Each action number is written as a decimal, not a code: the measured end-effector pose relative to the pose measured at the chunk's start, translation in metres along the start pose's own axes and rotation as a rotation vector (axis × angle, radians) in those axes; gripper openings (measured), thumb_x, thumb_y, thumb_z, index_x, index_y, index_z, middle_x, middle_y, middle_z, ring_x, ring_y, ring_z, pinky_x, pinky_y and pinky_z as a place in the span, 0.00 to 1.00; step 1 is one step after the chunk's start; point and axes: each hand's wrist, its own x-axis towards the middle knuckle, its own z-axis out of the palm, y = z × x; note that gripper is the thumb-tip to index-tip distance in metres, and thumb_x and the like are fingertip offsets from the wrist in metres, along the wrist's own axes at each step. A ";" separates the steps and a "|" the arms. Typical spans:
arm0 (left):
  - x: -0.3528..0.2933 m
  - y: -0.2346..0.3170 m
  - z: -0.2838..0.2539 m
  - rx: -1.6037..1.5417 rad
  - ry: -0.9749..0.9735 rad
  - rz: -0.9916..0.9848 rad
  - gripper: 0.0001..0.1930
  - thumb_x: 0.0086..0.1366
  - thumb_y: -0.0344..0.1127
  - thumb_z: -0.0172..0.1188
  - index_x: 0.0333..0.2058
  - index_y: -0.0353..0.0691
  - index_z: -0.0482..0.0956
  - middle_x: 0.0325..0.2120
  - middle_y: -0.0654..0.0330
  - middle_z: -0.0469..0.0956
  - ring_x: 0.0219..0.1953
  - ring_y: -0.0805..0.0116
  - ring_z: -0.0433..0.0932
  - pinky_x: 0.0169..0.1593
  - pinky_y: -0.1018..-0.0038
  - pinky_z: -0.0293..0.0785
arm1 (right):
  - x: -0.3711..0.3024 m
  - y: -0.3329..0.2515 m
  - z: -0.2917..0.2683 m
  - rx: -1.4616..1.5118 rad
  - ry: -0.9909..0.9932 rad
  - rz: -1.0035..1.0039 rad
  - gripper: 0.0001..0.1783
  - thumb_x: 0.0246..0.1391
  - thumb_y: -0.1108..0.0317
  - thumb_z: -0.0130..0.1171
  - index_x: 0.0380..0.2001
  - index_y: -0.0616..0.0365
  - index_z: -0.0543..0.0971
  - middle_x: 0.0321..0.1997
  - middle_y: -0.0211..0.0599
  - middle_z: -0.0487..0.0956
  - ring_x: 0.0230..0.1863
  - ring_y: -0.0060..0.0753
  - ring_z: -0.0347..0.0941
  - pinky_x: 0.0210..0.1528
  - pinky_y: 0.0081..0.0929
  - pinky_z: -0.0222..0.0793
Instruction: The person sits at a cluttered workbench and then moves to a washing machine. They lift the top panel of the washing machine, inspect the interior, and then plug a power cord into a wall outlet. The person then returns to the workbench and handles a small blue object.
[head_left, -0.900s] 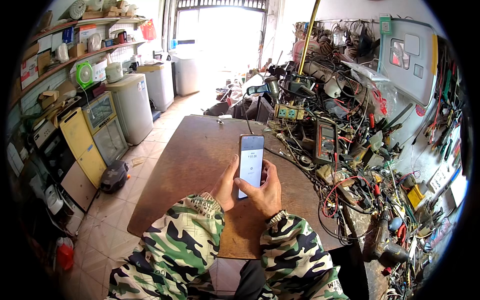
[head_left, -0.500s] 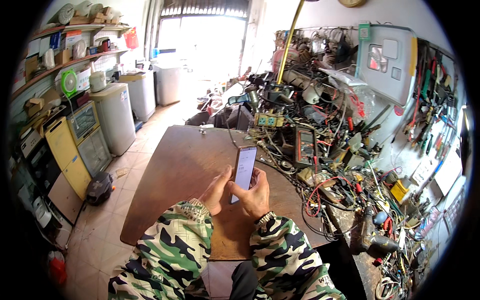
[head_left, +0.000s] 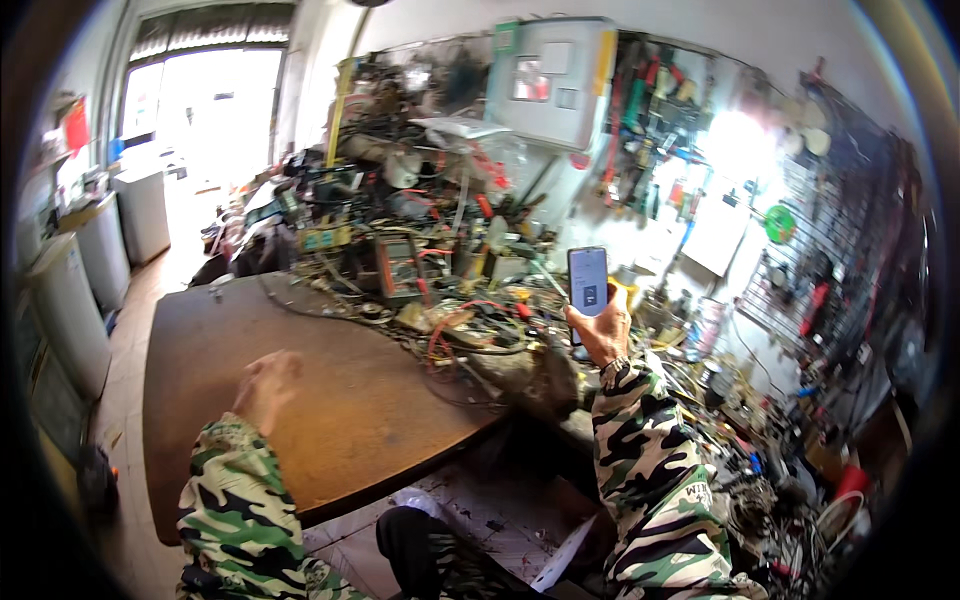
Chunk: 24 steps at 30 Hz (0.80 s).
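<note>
A smartphone (head_left: 588, 280) with a lit, pale screen is held upright by my right hand (head_left: 606, 330), over the cluttered bench on the right. The fingers wrap behind the phone and the thumb lies at its lower edge. My left hand (head_left: 268, 388) hovers above the brown table (head_left: 330, 430) on the left, apart from the phone; motion smears its fingers. Both forearms wear camouflage sleeves.
Cables, parts and tools crowd the bench, among them a multimeter (head_left: 398, 268) and a red wire loop (head_left: 440, 345). A grey metal box (head_left: 552, 80) and hanging tools (head_left: 655, 110) cover the wall. White appliances (head_left: 140, 215) stand at far left.
My view has turned to the right. The right hand has carried the phone rightward, off the table and over the bench. My left hand has come away from the phone.
</note>
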 end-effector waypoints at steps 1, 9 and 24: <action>-0.003 0.003 0.000 -0.011 0.028 0.012 0.16 0.70 0.51 0.58 0.43 0.45 0.79 0.42 0.64 0.78 0.48 0.69 0.75 0.48 0.64 0.73 | 0.004 0.017 -0.022 -0.045 0.046 0.033 0.39 0.39 0.62 0.72 0.53 0.69 0.68 0.42 0.49 0.82 0.42 0.43 0.81 0.49 0.36 0.77; -0.019 0.003 -0.004 0.039 0.139 -0.002 0.15 0.69 0.51 0.60 0.41 0.46 0.78 0.39 0.63 0.78 0.44 0.70 0.77 0.44 0.67 0.75 | -0.026 0.115 -0.116 -0.163 0.224 0.226 0.43 0.35 0.59 0.75 0.55 0.67 0.69 0.43 0.51 0.81 0.43 0.45 0.81 0.49 0.39 0.76; -0.020 -0.004 -0.006 0.147 0.148 -0.060 0.19 0.68 0.56 0.61 0.43 0.46 0.77 0.38 0.65 0.78 0.41 0.70 0.79 0.41 0.72 0.78 | -0.037 0.160 -0.102 -0.314 0.199 0.215 0.43 0.37 0.60 0.74 0.55 0.68 0.67 0.42 0.54 0.81 0.42 0.51 0.81 0.47 0.41 0.76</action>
